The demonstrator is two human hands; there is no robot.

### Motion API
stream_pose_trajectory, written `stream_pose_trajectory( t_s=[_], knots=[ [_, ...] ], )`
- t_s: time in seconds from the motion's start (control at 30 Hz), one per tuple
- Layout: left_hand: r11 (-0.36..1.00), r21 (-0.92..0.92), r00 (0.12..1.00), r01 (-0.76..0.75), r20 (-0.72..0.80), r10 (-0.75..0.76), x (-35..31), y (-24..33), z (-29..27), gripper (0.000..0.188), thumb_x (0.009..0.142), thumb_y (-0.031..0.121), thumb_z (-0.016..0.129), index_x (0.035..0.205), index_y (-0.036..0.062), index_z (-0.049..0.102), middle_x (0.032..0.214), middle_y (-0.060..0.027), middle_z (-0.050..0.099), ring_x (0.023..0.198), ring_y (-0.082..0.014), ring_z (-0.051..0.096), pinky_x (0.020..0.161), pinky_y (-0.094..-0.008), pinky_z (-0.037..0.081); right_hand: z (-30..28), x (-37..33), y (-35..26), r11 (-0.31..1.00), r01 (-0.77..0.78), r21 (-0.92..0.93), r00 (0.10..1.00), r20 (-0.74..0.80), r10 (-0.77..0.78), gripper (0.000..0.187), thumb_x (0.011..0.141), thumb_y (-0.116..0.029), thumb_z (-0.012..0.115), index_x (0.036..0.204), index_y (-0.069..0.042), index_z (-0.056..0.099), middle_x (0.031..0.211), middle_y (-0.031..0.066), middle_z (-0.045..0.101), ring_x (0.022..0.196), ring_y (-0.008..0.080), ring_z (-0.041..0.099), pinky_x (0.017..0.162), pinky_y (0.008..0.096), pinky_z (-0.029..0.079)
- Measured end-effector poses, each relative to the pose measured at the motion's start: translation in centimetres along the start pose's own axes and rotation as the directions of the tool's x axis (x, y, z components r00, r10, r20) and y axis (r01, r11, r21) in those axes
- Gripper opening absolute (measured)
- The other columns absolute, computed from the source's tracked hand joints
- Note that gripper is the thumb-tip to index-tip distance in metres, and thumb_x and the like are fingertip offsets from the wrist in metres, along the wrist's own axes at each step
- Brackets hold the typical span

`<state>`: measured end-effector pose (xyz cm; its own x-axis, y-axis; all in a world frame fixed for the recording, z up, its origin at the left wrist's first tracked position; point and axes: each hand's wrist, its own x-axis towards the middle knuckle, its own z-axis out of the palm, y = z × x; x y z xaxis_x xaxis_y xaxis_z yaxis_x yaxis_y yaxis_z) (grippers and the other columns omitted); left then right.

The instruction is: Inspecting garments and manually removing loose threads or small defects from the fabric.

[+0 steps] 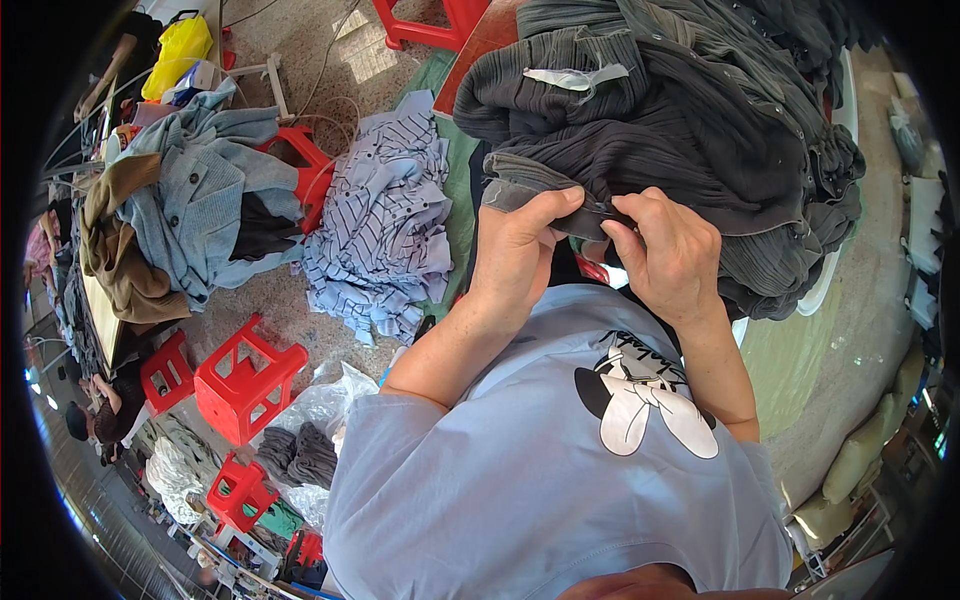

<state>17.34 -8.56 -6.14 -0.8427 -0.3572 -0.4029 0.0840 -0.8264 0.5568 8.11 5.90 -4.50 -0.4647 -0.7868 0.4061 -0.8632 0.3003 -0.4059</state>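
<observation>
A dark grey ribbed garment [690, 130] lies heaped in front of me, with a row of small snaps or buttons along one edge. My left hand [525, 240] is closed on a folded edge of it, thumb on top. Close beside it, my right hand [665, 245] pinches the same edge between thumb and fingers. The short stretch of cloth between both hands is held up near my body. What lies under the fingertips is too small to make out. A white tag or strip [575, 77] rests on the garment's far part.
To the left lies a pile of blue striped cloth pieces [380, 220]. Further left, a light blue buttoned garment [200, 190] and a brown one [130, 250] hang over a table. Red plastic stools [245, 380] stand on the floor near a clear plastic bag [330, 410]. Another person [105, 410] is at the far left.
</observation>
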Motion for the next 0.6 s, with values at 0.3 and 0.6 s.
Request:
stream_pose_trajectory(
  t_s=[0.3, 0.6],
  knots=[
    [0.999, 0.004, 0.999, -0.034, -0.029, 0.034, 0.2, -1.0, -0.2, 0.015, 0.087, -0.001, 0.066, 0.101, 0.0001, 0.063, 0.093, -0.0069, 0.068, 0.084, -0.0142, 0.066, 0.075, -0.0287, 0.053, 0.5, -0.2, -0.5, 0.992, 0.027, -0.121, 0.998, -0.060, -0.035, 0.025, 0.082, -0.017, 0.074, 0.098, -0.005, 0.060, 0.078, 0.0060, 0.058, 0.063, 0.0217, 0.062, 0.054, 0.0330, 0.048],
    [0.998, -0.033, 0.996, -0.054, -0.067, 0.052, 0.1, -1.5, 0.4, 0.013, 0.088, 0.000, 0.066, 0.101, 0.0007, 0.061, 0.091, -0.0070, 0.067, 0.081, -0.0153, 0.067, 0.071, -0.0292, 0.054, 0.2, -1.0, -0.3, 0.814, -0.369, 0.449, 0.925, 0.094, 0.368, 0.028, 0.081, -0.010, 0.075, 0.104, -0.002, 0.062, 0.080, 0.0067, 0.063, 0.060, 0.0141, 0.060, 0.054, 0.0256, 0.047]
  ],
)
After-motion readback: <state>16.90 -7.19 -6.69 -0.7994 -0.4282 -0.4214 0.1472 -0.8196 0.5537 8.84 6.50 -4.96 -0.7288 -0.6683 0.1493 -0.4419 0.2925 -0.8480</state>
